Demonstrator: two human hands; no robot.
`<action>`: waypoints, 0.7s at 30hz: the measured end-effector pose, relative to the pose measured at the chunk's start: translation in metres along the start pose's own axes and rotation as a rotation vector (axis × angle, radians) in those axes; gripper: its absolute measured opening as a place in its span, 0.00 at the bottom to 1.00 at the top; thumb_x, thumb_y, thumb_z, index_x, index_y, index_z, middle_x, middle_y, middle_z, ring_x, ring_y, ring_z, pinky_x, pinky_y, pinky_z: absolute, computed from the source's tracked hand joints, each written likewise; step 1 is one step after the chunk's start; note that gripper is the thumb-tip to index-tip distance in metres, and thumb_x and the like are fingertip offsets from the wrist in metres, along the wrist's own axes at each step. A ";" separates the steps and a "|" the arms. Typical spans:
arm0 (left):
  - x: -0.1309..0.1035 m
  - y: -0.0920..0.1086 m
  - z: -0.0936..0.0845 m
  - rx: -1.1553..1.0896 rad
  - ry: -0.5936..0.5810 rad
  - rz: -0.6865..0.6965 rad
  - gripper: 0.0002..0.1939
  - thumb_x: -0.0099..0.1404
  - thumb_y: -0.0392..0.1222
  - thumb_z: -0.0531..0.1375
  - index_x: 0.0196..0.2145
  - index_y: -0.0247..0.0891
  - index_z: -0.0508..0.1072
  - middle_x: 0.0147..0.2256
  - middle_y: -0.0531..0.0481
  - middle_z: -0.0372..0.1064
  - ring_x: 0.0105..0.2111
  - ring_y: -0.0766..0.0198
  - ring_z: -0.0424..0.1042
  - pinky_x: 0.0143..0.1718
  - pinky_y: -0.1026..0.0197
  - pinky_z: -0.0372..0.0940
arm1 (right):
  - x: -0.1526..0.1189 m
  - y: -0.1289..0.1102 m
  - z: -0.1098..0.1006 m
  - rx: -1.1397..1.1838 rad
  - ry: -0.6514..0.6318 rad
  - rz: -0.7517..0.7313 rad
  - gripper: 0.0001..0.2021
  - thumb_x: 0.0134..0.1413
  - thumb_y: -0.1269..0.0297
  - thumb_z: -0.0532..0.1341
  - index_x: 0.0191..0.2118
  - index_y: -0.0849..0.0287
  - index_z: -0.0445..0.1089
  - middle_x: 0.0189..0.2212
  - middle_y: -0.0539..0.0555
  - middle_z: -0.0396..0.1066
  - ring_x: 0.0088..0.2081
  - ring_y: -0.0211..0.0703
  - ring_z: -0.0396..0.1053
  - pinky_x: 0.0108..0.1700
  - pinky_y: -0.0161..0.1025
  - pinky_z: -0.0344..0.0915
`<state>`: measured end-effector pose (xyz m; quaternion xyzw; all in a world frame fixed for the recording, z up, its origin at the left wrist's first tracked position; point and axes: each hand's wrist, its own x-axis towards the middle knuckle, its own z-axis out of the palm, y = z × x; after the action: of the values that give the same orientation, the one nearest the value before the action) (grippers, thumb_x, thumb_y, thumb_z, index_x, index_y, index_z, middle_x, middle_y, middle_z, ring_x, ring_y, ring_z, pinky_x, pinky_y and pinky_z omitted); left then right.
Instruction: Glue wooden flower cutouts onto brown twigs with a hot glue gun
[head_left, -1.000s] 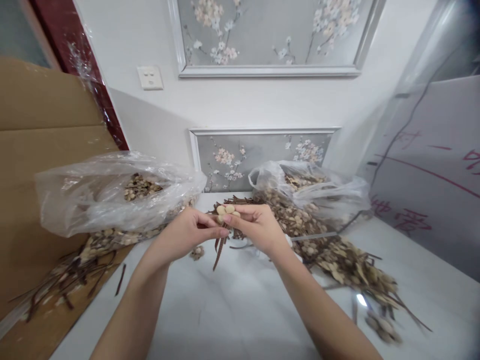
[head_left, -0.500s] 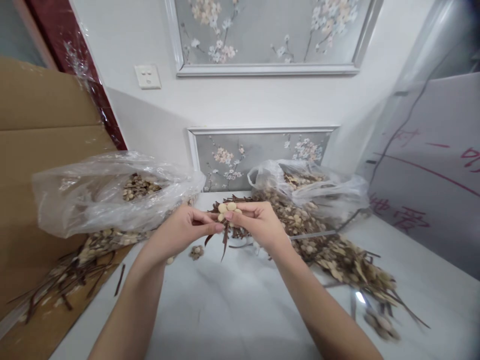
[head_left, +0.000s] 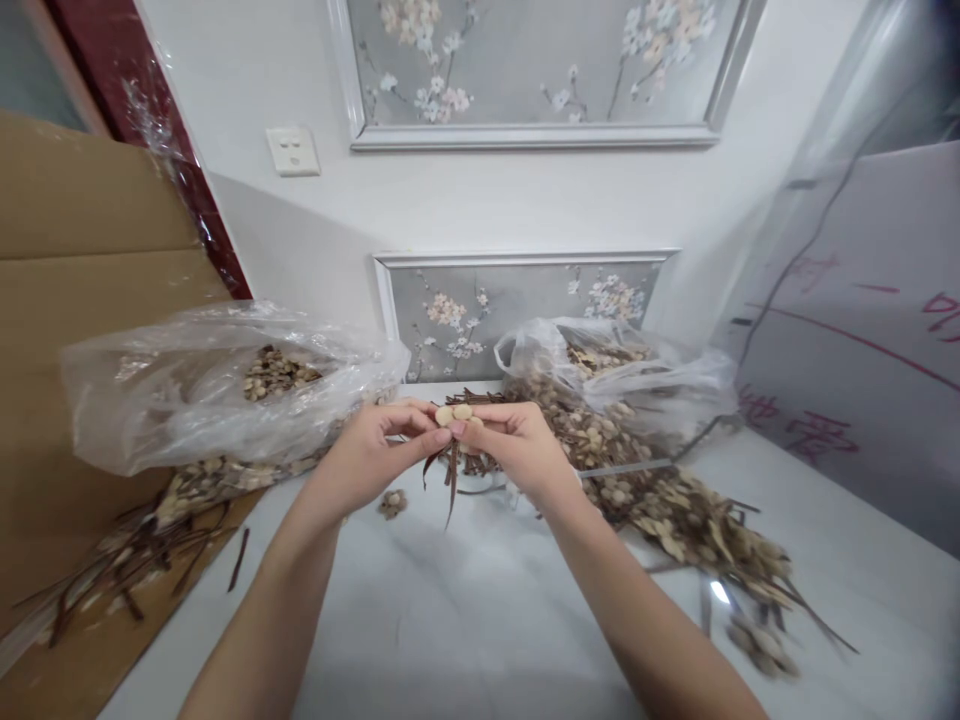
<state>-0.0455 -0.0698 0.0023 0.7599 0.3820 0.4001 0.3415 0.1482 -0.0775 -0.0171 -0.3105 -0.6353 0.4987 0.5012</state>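
My right hand (head_left: pixel 521 445) pinches a flower-shaped cluster of pale round discs (head_left: pixel 463 411) between thumb and fingers. From the left, the thumb and fingers of my left hand (head_left: pixel 379 450) close on the same cluster's edge, and the thumbs nearly meet. Thin dark brown strips (head_left: pixel 453 485) hang below the fingertips; where they join the discs is hidden. Behind the hands lies a heap of similar brown strips (head_left: pixel 472 398). A small disc cluster (head_left: pixel 392 503) rests on the white tabletop (head_left: pixel 450 620) below my left hand.
On the right, a large pile of disc clusters (head_left: pixel 600 440) spills from a clear plastic bag (head_left: pixel 667 378). Another plastic bag (head_left: pixel 165 380) with clusters stands left, beside cardboard (head_left: pixel 97 350). Loose strips (head_left: pixel 120 570) lie there. A wall with framed floral panels (head_left: pixel 517 315) stands behind.
My left thumb and fingers have shifted slightly right and up, closer to my right thumb, covering the cluster's lower left disc. The hanging strips have swung a little. My right hand stays nearly still.
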 end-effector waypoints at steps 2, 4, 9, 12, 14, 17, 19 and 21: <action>0.000 -0.002 0.001 0.022 0.024 0.006 0.14 0.60 0.51 0.65 0.27 0.36 0.78 0.44 0.43 0.72 0.44 0.58 0.72 0.43 0.60 0.69 | 0.000 0.000 0.000 0.016 -0.014 -0.001 0.14 0.51 0.52 0.66 0.31 0.60 0.78 0.20 0.46 0.57 0.24 0.34 0.48 0.27 0.35 0.47; 0.000 -0.003 0.003 0.032 0.050 0.002 0.15 0.60 0.51 0.65 0.28 0.36 0.79 0.45 0.42 0.72 0.41 0.58 0.73 0.35 0.63 0.70 | 0.001 0.000 0.001 0.036 -0.020 -0.005 0.14 0.51 0.53 0.66 0.29 0.60 0.77 0.20 0.47 0.58 0.25 0.35 0.49 0.28 0.36 0.48; 0.000 -0.002 0.008 0.126 0.136 0.097 0.15 0.61 0.50 0.63 0.28 0.34 0.76 0.44 0.42 0.72 0.37 0.60 0.74 0.28 0.66 0.70 | 0.003 0.002 0.001 0.067 0.017 0.009 0.13 0.50 0.54 0.66 0.30 0.60 0.78 0.22 0.48 0.63 0.26 0.36 0.54 0.29 0.35 0.53; -0.001 -0.002 0.006 0.333 0.209 0.411 0.06 0.62 0.41 0.62 0.35 0.37 0.74 0.47 0.42 0.71 0.46 0.57 0.73 0.41 0.58 0.72 | 0.004 0.001 -0.001 0.107 0.062 0.034 0.13 0.49 0.54 0.67 0.29 0.61 0.78 0.23 0.48 0.65 0.26 0.35 0.58 0.30 0.35 0.57; -0.001 -0.004 0.004 0.486 0.241 0.665 0.09 0.60 0.35 0.62 0.40 0.39 0.73 0.48 0.41 0.71 0.50 0.55 0.71 0.50 0.52 0.69 | 0.004 -0.001 -0.001 0.140 0.079 0.049 0.12 0.49 0.55 0.68 0.30 0.60 0.78 0.24 0.49 0.66 0.27 0.36 0.60 0.32 0.35 0.59; 0.000 -0.007 0.001 0.632 0.279 0.890 0.17 0.57 0.30 0.64 0.45 0.40 0.72 0.45 0.41 0.72 0.50 0.53 0.71 0.52 0.50 0.68 | 0.003 -0.003 -0.002 0.174 0.099 0.055 0.12 0.48 0.55 0.69 0.31 0.60 0.79 0.25 0.49 0.69 0.28 0.36 0.63 0.33 0.35 0.61; 0.002 -0.009 0.002 0.701 0.296 0.954 0.19 0.57 0.31 0.66 0.46 0.40 0.72 0.43 0.43 0.74 0.50 0.53 0.71 0.51 0.51 0.68 | 0.002 -0.004 -0.002 0.180 0.097 0.053 0.12 0.49 0.55 0.68 0.31 0.60 0.79 0.26 0.50 0.71 0.28 0.36 0.64 0.34 0.35 0.63; 0.002 -0.010 0.004 0.758 0.291 0.987 0.17 0.58 0.32 0.66 0.45 0.42 0.73 0.41 0.45 0.75 0.50 0.53 0.72 0.50 0.51 0.68 | 0.001 -0.004 -0.002 0.184 0.085 0.050 0.12 0.49 0.55 0.68 0.32 0.59 0.79 0.27 0.50 0.73 0.29 0.37 0.66 0.34 0.36 0.64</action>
<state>-0.0441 -0.0640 -0.0064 0.8524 0.1444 0.4465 -0.2307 0.1504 -0.0768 -0.0131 -0.2998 -0.5572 0.5537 0.5414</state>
